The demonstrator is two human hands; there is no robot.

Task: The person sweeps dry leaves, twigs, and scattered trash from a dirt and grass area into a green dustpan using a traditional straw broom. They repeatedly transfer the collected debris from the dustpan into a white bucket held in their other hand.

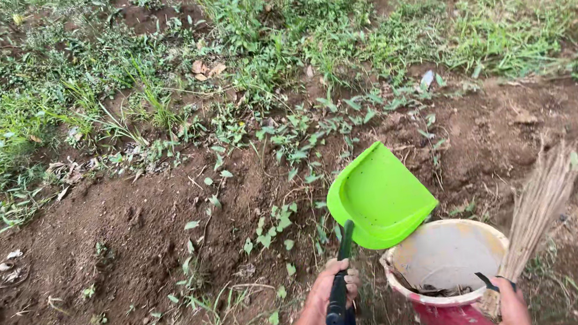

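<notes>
My left hand (322, 296) is closed around the black handle (344, 242) of a bright green dustpan (380, 195). The pan is tipped up over the near rim of a red bucket (449, 320) with a pale, dirty inside. Some dark debris lies at the bucket's bottom. My right hand (513, 313), at the lower right edge, grips the bound end of a bundle of thin brown sticks, a stick broom (539, 209). The broom stands upright beside the bucket's right side, its bristles fanning upward.
Bare brown soil (96, 267) with scattered small green weeds (271, 227) covers the ground in front. Thicker grass and weeds (273, 32) grow along the far side. Dry leaves (208, 69) lie among them.
</notes>
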